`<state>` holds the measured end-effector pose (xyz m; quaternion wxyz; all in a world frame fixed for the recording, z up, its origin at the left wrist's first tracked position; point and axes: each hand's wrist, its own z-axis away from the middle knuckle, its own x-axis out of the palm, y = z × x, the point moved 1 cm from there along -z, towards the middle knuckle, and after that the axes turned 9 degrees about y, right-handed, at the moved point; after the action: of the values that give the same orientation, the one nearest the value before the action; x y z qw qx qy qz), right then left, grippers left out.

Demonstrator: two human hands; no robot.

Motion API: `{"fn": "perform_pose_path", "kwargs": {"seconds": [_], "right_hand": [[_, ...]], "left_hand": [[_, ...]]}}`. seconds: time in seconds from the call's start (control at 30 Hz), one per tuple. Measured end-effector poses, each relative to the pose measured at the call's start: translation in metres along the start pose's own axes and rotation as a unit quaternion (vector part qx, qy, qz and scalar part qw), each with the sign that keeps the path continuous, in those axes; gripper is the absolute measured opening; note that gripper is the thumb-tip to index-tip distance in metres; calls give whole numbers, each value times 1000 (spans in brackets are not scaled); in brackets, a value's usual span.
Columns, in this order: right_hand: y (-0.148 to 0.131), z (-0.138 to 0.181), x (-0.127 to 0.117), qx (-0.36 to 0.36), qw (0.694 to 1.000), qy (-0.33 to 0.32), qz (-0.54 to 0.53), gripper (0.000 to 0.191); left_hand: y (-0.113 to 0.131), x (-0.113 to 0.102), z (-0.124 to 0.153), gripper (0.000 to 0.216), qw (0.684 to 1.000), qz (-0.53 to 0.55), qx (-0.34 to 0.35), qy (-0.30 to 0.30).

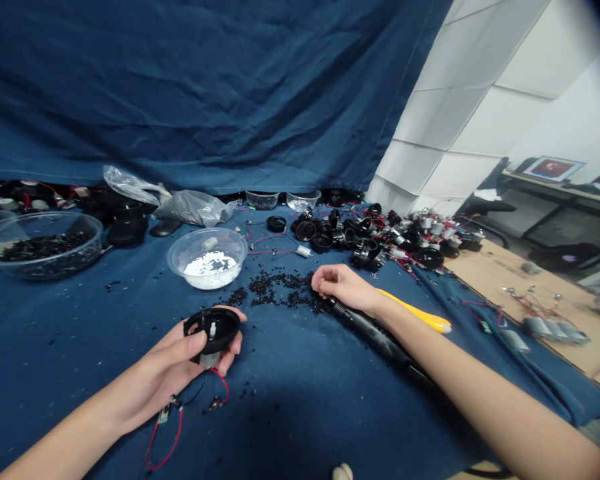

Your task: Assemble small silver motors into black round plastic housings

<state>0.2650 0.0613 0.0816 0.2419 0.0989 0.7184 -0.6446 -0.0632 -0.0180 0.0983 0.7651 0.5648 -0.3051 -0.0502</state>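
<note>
My left hand (180, 363) is closed around a round black plastic housing (213, 328) with a small motor set in it; red and black wires (180, 413) trail from it onto the blue cloth. My right hand (343, 287) rests knuckles-up with fingers curled at the edge of a scatter of tiny black parts (275, 290). What the fingers pinch, if anything, is hidden. Under that wrist lies a black rod-shaped tool (375, 337), with a yellow-handled tool (420, 315) beside it.
A clear bowl of white bits (207, 257) stands behind the scatter. A larger bowl of black parts (45, 250) sits far left. A heap of black housings and wired motors (380, 237) fills the back right. Plastic bags (190, 207) lie behind. A wooden tabletop (535, 300) carries loose motors.
</note>
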Motion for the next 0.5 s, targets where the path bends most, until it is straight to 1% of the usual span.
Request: {"fn": "perform_pose_path", "kwargs": {"seconds": [0.5], "right_hand": [[-3, 2, 1, 3, 1000, 2, 1, 20]], "left_hand": [[4, 5, 2, 43, 1000, 6, -15, 4]]}}
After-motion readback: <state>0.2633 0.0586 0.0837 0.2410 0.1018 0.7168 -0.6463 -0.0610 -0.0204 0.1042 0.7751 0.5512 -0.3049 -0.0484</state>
